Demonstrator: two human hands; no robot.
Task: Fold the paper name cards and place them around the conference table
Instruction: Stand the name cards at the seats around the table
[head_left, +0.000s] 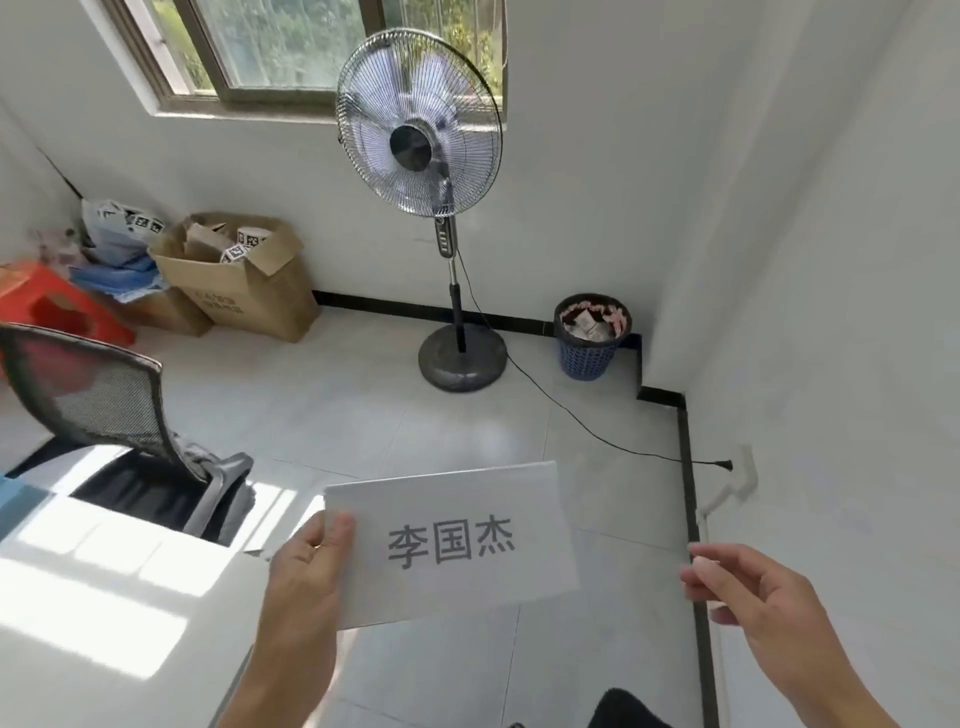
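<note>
Head view: left hand (306, 566) pinches name card (452, 540); right hand (748, 587) loosely curled, empty; blue bin (587, 358) holds crumpled scraps

We see white walls, a window (291, 47) above, and a pale tiled floor (363, 405) with sunlit patches. A pedestal fan (420, 124) stands by a blue bin (591, 338); cardboard boxes (239, 280), perhaps holding papers, sit near a mesh chair (98, 395).
</note>
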